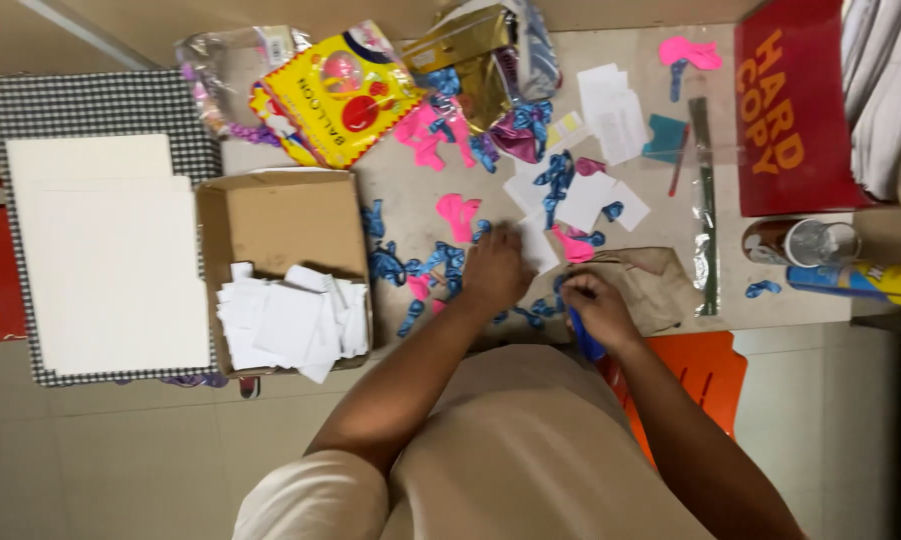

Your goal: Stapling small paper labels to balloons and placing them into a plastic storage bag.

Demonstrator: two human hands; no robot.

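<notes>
Your hands meet mid-frame among scattered balloons (440, 262); cardboard box (280, 225) holding paper slips (290, 320) sits left, balloon packet (335, 95) above it, paper bag (660, 285) just right.

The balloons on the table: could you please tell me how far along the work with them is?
Done: nothing clearly finished shows. In hand: the right hand grips a blue balloon; the left hand rests on a white paper slip. Left: many loose pink and blue balloons on the table, and a box of paper slips.
</notes>
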